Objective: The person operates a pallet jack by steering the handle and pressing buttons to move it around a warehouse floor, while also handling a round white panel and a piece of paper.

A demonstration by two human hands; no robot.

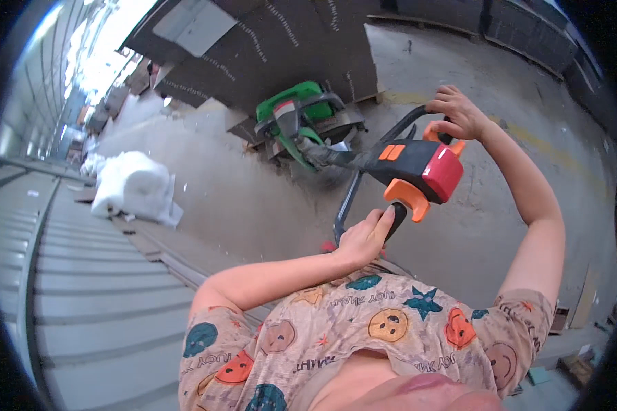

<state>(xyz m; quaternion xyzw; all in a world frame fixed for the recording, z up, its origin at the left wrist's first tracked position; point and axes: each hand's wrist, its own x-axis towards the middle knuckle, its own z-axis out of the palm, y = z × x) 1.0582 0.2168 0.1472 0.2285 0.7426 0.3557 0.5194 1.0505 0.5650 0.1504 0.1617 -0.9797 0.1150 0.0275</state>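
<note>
Both my hands are on the looped handle of an electric pallet jack. My left hand (365,240) is closed around the near black grip (397,220), just below an orange wing-shaped lever (407,197). At the far end of the loop, my right hand (457,113) wraps the other grip, its thumb side close to a second orange lever (434,132). Between them sits the black control head (397,164) with orange buttons and a red end cap (443,172). From it a shaft runs left to the green body (301,103) of the jack.
Large dark cardboard boxes (281,51) stand right behind the jack's body. A white plastic-wrapped bundle (136,186) lies on the left beside a ribbed metal wall (110,294). More dark boxes (531,34) line the far right. A faded yellow line (552,147) crosses the concrete floor.
</note>
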